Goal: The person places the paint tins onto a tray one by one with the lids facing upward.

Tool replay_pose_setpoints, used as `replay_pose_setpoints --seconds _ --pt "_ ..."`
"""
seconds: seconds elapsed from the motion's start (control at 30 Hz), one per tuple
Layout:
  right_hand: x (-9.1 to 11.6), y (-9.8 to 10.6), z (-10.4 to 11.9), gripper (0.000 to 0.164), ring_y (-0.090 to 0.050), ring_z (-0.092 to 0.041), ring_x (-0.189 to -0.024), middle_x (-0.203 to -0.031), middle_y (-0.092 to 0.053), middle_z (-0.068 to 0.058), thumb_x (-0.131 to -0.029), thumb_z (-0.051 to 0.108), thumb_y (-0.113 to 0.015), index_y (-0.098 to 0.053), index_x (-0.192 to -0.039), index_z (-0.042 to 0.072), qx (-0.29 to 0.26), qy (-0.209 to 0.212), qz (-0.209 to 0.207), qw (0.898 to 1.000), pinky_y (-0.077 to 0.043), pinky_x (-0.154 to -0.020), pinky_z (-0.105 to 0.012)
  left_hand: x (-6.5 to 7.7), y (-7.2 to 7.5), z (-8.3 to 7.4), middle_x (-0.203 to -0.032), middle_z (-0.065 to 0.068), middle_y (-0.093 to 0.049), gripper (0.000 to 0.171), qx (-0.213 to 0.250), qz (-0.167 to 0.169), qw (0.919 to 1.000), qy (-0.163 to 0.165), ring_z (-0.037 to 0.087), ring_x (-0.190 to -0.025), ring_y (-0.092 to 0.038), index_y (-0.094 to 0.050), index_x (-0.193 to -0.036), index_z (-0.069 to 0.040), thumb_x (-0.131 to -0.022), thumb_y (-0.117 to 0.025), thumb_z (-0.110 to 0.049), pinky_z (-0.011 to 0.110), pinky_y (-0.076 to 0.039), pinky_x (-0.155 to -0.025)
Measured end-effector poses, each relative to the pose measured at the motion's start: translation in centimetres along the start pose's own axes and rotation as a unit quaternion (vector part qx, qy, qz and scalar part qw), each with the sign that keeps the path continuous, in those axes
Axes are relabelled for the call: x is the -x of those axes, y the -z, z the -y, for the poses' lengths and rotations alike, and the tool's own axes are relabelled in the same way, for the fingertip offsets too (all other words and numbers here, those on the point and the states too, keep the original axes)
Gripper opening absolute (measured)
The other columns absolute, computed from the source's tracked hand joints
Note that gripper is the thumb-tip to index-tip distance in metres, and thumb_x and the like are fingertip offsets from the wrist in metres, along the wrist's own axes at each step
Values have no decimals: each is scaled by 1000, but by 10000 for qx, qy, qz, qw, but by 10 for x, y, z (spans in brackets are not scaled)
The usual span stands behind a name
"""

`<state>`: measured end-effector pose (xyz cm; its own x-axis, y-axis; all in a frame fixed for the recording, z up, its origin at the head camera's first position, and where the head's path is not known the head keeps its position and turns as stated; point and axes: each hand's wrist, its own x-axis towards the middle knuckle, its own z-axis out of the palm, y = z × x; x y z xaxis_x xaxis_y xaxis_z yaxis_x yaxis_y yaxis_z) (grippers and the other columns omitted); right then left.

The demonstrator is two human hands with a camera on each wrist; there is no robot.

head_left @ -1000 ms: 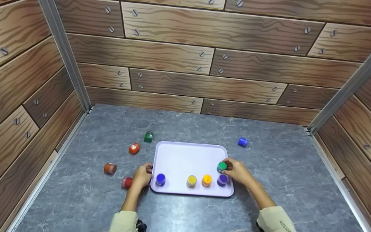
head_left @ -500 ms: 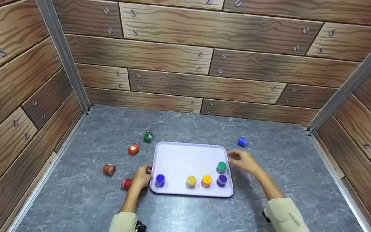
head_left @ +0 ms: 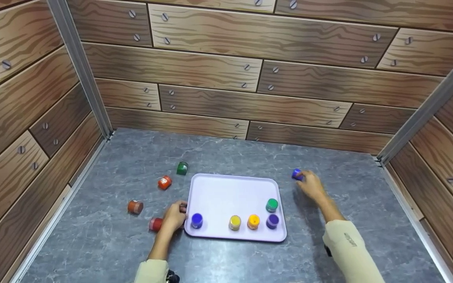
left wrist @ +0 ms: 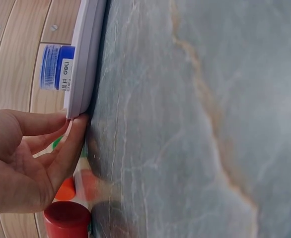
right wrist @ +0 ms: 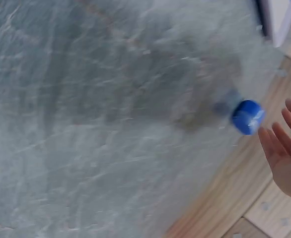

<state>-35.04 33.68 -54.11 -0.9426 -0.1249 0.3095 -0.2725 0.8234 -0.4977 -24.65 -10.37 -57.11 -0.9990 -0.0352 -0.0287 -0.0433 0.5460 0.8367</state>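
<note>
My left hand point(head_left: 174, 216) pinches the left rim of the pale lilac tray point(head_left: 226, 188), thumb above and fingers beneath, as the left wrist view shows. On the tray stand a blue paint jar point(head_left: 197, 221), a yellow one point(head_left: 234, 223), an orange-yellow one point(head_left: 253, 222), a purple one point(head_left: 272, 221) and a green one point(head_left: 272, 204). Beyond the tray's right side, my right hand point(head_left: 311, 185) reaches to another blue paint jar point(head_left: 297, 174) lying on the table. Its fingers are spread beside that jar in the right wrist view.
Left of the tray lie a dark green jar point(head_left: 182, 168), an orange-red jar point(head_left: 164, 182) and a brown jar point(head_left: 135, 207). A red jar point(head_left: 155, 224) sits right beside my left hand. Wood-patterned walls point(head_left: 210, 94) enclose the grey marbled table point(head_left: 226, 263).
My right hand has let go of the green jar on the tray and moved right and away to the blue jar outside it. My left hand has stayed on the rim.
</note>
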Motion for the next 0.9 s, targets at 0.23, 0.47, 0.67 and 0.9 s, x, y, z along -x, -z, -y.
replay_pose_setpoints --seconds 0.23,0.47,0.67,0.9 --pt "5 -9 -15 35 -47 -48 -101 -108 -51 -28 -75 0 -60 -55 -107 -10 596 -414 -32 9974 -39 -82 -56 1 1 -1 -83 12 -62 36 -143 6 9999 -28 26 -79 -57 -58 -105 7 -69 -58 9 36 -43 -73" --pt "-2 -16 -25 54 -43 -48 -108 -121 -47 -28 -77 8 -59 -44 -127 -5 493 -9 121 9987 -34 -90 -56 -30 -21 52 -82 7 -62 40 143 0 9995 -295 23 -79 -58 -60 -107 0 -68 -59 9 36 -44 -71" --pt "-7 -18 -17 44 -45 -49 -103 -114 -48 -29 -78 5 -59 -51 -119 -8 601 -280 10 9978 -37 -82 -59 -33 -25 58 -80 6 -62 39 164 -23 9995 -259 23 -77 -58 -61 -105 1 -67 -59 9 36 -44 -70" --pt "-8 -22 -10 26 -47 -46 -98 -105 -49 -28 -82 4 -62 -56 -106 -5 762 -581 -183 9952 -38 -81 -55 -1 0 4 -84 15 -61 35 8 111 9999 -73 26 -80 -57 -56 -106 10 -71 -55 12 35 -44 -72"
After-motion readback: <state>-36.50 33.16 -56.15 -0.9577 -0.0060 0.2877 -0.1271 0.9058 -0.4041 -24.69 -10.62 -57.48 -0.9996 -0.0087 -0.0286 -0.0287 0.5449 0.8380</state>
